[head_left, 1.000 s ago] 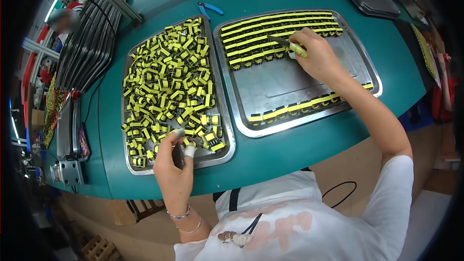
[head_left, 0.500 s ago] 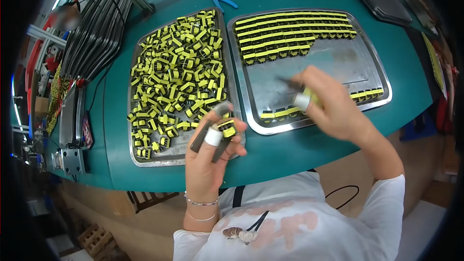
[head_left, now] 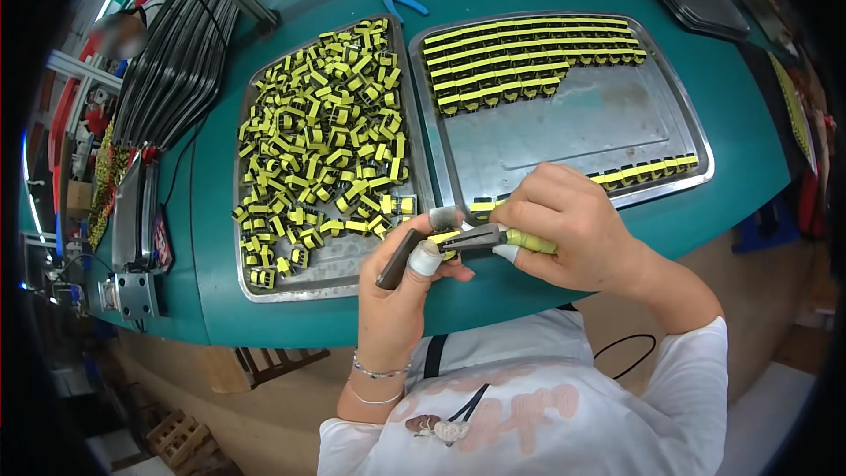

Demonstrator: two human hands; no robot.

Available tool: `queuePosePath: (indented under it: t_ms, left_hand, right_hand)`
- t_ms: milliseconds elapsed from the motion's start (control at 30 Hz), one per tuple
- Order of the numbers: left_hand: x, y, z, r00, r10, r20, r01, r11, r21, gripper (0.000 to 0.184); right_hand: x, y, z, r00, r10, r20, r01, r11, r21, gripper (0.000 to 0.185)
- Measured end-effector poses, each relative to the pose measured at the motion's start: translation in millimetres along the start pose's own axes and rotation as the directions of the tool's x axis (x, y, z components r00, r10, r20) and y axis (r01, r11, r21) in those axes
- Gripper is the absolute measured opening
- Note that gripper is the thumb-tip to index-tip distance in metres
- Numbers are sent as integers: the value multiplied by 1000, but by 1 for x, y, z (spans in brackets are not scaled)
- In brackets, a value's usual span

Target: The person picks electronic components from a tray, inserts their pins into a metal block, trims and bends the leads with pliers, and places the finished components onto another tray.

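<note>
My left hand (head_left: 392, 300), with wrapped fingertips, is closed on a small yellow-and-black transformer (head_left: 447, 243) in front of the trays. A dark flat bar (head_left: 398, 259) also sits in this hand; its kind is unclear. Gripped in my right hand (head_left: 577, 229) are pliers (head_left: 480, 237) with yellow-wrapped handles. Their jaws point left and reach the transformer; whether they pinch it is hidden by my fingers. Beyond my left hand, loose transformers (head_left: 322, 132) lie heaped in the left metal tray (head_left: 330, 278).
The right metal tray (head_left: 582, 137) carries transformers in neat rows (head_left: 529, 57) at the back and one row (head_left: 648, 170) along its front. Blue-handled cutters (head_left: 405, 3) lie behind the trays. Dark stacked trays (head_left: 172, 70) stand at left, near another person (head_left: 123, 31).
My right hand has moved left and down from above the right tray, bringing the pliers to the transformer. My left hand has shifted slightly right.
</note>
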State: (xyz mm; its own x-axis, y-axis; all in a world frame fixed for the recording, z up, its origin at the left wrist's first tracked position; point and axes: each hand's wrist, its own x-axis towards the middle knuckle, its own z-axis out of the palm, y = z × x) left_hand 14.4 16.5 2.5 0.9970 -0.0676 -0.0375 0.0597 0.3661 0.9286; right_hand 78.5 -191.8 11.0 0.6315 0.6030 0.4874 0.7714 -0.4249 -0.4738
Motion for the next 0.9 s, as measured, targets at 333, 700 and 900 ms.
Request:
queuePosePath:
  t_ms: [333,700,900]
  left_hand:
    - [1,-5,4,996,55,-71,-57,998,-23,40]
    - [1,-3,9,987,113,-119,-110,993,30,35]
    - [0,-10,7,980,149,-131,-132,983,131,39]
  right_hand:
    - [-2,4,-2,1000,27,0,-27,999,19,26]
    - [-6,4,4,997,66,-49,-63,996,67,24]
    - [-10,1,5,998,54,-27,-55,997,-45,20]
